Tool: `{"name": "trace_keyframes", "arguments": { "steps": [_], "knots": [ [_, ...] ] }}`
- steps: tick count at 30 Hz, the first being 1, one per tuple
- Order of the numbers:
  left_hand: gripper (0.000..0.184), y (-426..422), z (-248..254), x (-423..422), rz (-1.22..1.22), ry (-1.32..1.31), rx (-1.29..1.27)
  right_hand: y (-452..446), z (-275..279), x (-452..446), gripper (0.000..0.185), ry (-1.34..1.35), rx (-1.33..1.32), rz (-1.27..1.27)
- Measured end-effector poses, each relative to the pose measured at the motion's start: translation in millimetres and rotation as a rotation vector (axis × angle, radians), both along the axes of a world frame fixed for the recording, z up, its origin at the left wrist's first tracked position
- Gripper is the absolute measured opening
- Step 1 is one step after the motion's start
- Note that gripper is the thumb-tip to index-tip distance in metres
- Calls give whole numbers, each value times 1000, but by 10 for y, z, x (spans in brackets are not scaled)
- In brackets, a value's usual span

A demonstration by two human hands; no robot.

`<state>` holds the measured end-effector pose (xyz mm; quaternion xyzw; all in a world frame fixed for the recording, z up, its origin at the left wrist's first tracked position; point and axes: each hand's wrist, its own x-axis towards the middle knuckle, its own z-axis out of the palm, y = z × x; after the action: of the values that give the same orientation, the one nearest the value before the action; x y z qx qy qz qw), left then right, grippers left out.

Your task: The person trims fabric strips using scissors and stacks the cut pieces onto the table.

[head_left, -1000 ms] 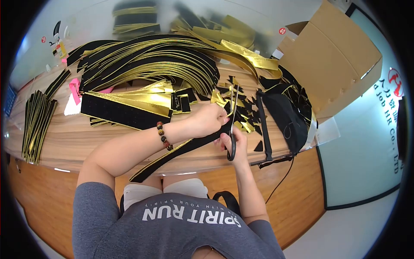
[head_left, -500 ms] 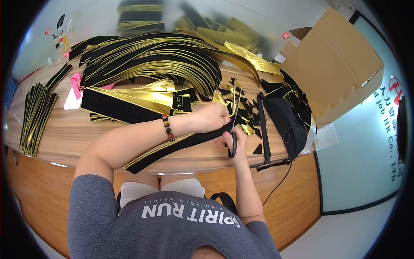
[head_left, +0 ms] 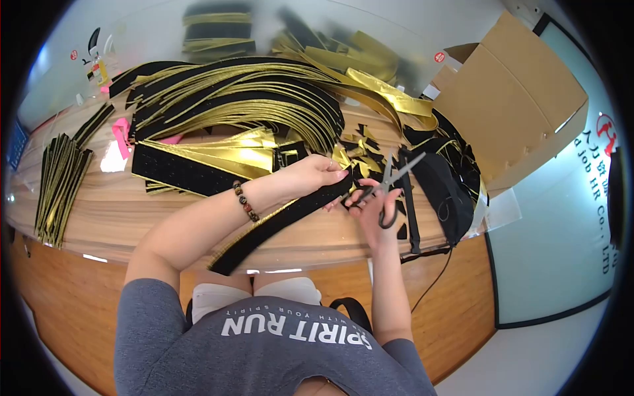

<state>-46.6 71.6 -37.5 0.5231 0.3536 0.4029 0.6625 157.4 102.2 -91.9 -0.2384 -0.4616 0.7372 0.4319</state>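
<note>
My left hand (head_left: pixel 314 177) pinches the upper end of a black strip with a gold edge (head_left: pixel 274 228), which runs down under my wrist to the table's front edge. In my right hand (head_left: pixel 378 211) are black-handled scissors (head_left: pixel 387 186), their blades parted and pointing up and to the right, clear of the strip. Black and gold offcuts (head_left: pixel 365 158) lie just beyond both hands. Left of them rests a stack of wide black and gold pieces (head_left: pixel 191 168), partly behind my left wrist.
A long curved bundle of black and gold strips (head_left: pixel 231 92) spans the back. Cut strips (head_left: pixel 59 191) lie at left, beside pink ribbon (head_left: pixel 121 137). A black pouch (head_left: pixel 441 191) and cardboard box (head_left: pixel 512 99) are at right. A small bottle (head_left: pixel 99 70) stands back left.
The scissors have come away from the strip's end, swung to the right and spread wide. My right hand has turned and moved right, while my left keeps its pinch on the strip.
</note>
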Motion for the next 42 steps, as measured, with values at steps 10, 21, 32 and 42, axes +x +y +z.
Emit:
{"name": "trace_keyframes", "arguments": {
  "steps": [10, 21, 32, 42],
  "knots": [
    [37, -1344, 654, -1138, 545, 8, 351, 53, -266, 35, 62, 123, -53, -65],
    [48, -3642, 400, -4525, 1987, -647, 1074, -98, -170, -73, 51, 68, -71, -163],
    [23, -3954, -689, -5442, 2170, -988, 587, -61, -234, -103, 49, 25, -50, -207],
    [31, -2188, 31, -2895, 1398, 940, 394, -42, -230, -55, 43, 17, -12, -214]
  ]
}}
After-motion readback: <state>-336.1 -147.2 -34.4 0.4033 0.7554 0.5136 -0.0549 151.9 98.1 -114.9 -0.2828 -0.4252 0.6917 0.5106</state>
